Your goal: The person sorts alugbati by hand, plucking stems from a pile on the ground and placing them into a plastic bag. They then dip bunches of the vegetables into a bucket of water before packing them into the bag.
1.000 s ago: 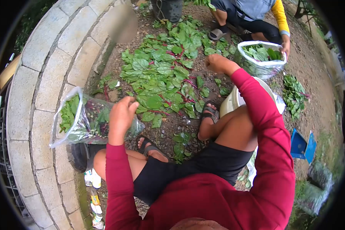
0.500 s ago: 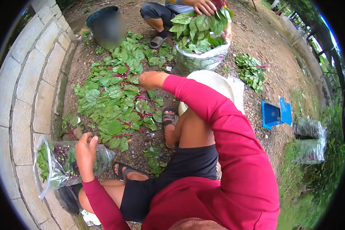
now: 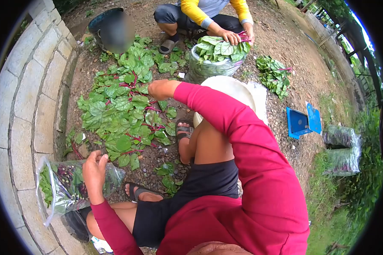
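Observation:
Green leaves with red-purple stems (image 3: 119, 106) lie spread over the gravel in front of me. My right hand (image 3: 161, 89) is at the right edge of this pile, seen from the back; its fingers are hidden, and what it holds, if anything, does not show. My left hand (image 3: 95, 171) is raised at the lower left with fingers bent and a little apart, nothing visible in it. Behind and beside it lies a clear plastic bag (image 3: 68, 180) with leaves inside, its mouth facing left.
A co-worker (image 3: 200, 12) squats opposite, both hands on leaves atop a full clear bag (image 3: 212, 70). Around are a white tub (image 3: 238, 91), a leaf bundle (image 3: 272, 76), a blue box (image 3: 298, 122), two filled bags (image 3: 344, 148), a dark bucket (image 3: 110, 32) and a block wall (image 3: 25, 110).
The co-worker's leaf bunch has gone down onto the bag's top, stems now to the right. My view has shifted slightly; my hands keep nearly the same places.

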### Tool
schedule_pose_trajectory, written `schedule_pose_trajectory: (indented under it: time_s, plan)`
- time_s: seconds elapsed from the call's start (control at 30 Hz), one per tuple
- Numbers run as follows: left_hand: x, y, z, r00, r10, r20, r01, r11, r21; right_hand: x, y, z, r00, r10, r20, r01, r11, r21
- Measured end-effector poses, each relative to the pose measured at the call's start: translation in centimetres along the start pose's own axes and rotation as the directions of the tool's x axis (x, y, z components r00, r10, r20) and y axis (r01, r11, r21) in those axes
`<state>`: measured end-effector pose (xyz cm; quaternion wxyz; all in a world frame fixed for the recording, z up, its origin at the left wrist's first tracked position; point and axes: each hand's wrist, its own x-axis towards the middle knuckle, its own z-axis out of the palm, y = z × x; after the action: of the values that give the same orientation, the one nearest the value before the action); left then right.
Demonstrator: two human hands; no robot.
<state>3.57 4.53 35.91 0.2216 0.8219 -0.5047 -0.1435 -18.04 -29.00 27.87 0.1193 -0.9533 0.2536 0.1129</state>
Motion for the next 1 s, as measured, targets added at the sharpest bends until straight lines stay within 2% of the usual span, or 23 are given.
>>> schedule_pose_trajectory:
  time_s: [0.17, 0.23, 0.27, 0.33, 0.37, 0.47, 0.57, 0.7, 0.9, 1.0]
  plan:
    - [0.1, -0.3, 0.3, 0.999, 0.045, 0.002, -0.045, 0.999, 0.002, 0.3, 0.5, 0.0, 0.998, 0.025, 0.055, -0.025, 1.0, -0.01]
    - [0.2, -0.9, 0.3, 0.998, 0.061, -0.003, -0.061, 0.998, -0.01, 0.3, 1.0, 0.2, 0.999, 0.041, 0.002, -0.042, 0.998, 0.048]
    - [0.3, -1.1, 0.2, 0.998, 0.069, -0.008, -0.069, 0.997, -0.015, 0.8, 1.8, 0.8, 1.0, 0.002, -0.008, -0.002, 1.0, -0.015]
    - [0.2, -1.4, 0.2, 0.997, 0.069, -0.029, -0.068, 0.998, 0.012, 1.2, 2.5, 0.8, 0.998, 0.002, 0.07, 0.001, 0.999, -0.045]
    - [0.2, -1.4, 0.2, 0.996, 0.075, -0.038, -0.074, 0.997, 0.021, 0.0, 1.9, -0.3, 1.0, 0.004, -0.005, -0.003, 0.999, 0.043]
    - [0.0, -0.6, -0.3, 0.998, 0.061, -0.018, -0.06, 0.996, 0.063, 1.0, 3.7, 0.7, 0.998, -0.054, 0.027, 0.057, 0.992, -0.115]
    - [0.3, -1.8, 0.2, 0.996, 0.06, -0.058, -0.055, 0.995, 0.085, 0.8, 4.3, 0.3, 0.999, -0.026, 0.039, 0.028, 0.999, -0.038]
    - [0.2, -1.9, 0.1, 0.997, 0.039, -0.072, -0.034, 0.997, 0.067, -0.6, 3.2, -1.7, 0.989, 0.105, 0.108, -0.119, 0.984, 0.133]
    - [-0.1, -0.7, -0.3, 1.0, 0.019, -0.022, -0.017, 0.997, 0.077, -0.2, 3.1, -1.5, 0.993, 0.059, 0.1, -0.069, 0.993, 0.101]
    - [-0.1, -0.6, -0.1, 0.998, 0.026, -0.054, -0.023, 0.999, 0.048, 0.9, 3.9, 0.1, 0.998, 0.023, 0.059, -0.025, 0.999, 0.039]
